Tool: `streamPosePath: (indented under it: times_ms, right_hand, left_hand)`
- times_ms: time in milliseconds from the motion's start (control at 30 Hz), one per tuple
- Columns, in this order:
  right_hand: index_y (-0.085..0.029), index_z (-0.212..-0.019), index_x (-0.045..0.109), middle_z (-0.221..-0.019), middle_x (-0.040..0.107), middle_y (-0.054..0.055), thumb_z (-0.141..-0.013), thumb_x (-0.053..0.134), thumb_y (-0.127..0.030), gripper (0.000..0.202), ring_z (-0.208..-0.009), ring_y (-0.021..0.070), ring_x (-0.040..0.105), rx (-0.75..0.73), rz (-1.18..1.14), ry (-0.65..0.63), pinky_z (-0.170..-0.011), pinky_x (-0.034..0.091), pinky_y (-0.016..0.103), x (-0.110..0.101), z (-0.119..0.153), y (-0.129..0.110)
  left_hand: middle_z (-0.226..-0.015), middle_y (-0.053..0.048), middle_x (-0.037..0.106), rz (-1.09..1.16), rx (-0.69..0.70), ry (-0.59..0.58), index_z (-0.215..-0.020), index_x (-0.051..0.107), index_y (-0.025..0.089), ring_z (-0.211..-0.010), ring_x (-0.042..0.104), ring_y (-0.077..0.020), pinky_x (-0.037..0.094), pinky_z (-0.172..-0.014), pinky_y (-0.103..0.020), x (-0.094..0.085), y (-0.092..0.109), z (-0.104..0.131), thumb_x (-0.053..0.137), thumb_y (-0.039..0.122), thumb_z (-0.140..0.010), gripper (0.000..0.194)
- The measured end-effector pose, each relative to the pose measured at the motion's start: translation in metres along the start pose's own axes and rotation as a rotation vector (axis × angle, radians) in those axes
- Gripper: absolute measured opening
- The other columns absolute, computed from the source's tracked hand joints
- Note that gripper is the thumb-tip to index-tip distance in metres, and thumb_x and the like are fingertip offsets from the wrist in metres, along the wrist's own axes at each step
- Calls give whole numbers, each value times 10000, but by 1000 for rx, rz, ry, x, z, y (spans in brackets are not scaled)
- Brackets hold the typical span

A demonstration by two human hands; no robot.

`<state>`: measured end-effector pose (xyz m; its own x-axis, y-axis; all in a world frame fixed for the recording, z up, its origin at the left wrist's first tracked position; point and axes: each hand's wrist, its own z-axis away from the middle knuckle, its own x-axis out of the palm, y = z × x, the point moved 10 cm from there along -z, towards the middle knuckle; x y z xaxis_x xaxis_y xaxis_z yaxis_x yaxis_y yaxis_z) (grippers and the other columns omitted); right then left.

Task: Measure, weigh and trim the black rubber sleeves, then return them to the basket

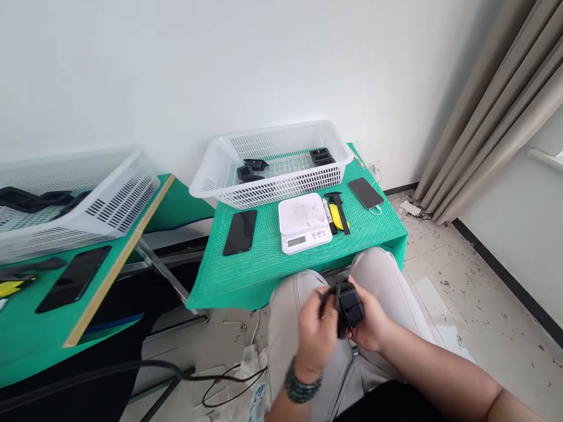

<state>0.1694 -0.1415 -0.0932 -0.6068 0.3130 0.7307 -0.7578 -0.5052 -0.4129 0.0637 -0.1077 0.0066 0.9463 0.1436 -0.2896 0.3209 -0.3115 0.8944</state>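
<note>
Both hands are over the person's lap, nearer the body than the digital scale [301, 221] and a little to its right. The left hand [317, 329], with a dark beaded bracelet [301, 384] at its wrist, has its fingers clamped on a black molded part [349, 306]; they are slightly blurred. The right hand [368, 316] grips the same part from the other side, its fingers partly hidden behind it, so the part is held between the two hands, off the desk [264, 271].

The scale sits on the green-covered desk, with dark specks on its white top. Just beside it on the right lie a white marker [327, 211], a yellow item [336, 217] and a black caliper [341, 214], which partly overlaps the yellow item. Farther right of the scale is a phone [366, 193] with a white cable [376, 210]; to its left lies a black phone [240, 232]. Behind the scale stands a white plastic basket [281, 191], holding black pieces [250, 170] at its left and more black pieces [321, 156] at its right. Well left of the scale, another green-covered surface [26, 337] bears a second basket [118, 208] and a dark phone [74, 279].
</note>
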Motion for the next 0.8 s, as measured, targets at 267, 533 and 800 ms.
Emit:
streamPosePath:
  times_ms: [267, 533, 800]
  right_hand:
    - [-213, -949, 744, -900, 692, 54, -871, 523, -846, 675, -872, 218, 609, -645, 550, 31, -814, 482, 330, 22, 35, -56]
    - [-227, -1123, 653, -976, 633, 52, -813, 712, -741, 603, -882, 230, 570, -754, 651, -142, -811, 481, 340, 35, 55, -53]
    - [-236, -833, 681, -759, 564, -4, -793, 742, -689, 459, -722, 176, 482, -568, 318, 10, -675, 430, 294, 18, 19, -54]
  left_hand:
    - [-1002, -96, 671, 140, 113, 61, -895, 691, 205, -929, 680, -229, 575, -840, -350, 7, 15, 25, 516, 487, -1025, 356]
    - [-804, -28, 655, 248, -79, 68, -919, 652, 201, -717, 643, -178, 558, -668, -277, 10, 14, 31, 532, 508, -1022, 346]
    - [-714, -12, 662, -7, 218, -29, -876, 686, 211, -625, 631, -161, 514, -577, -264, 4, 61, 27, 555, 283, -1016, 205]
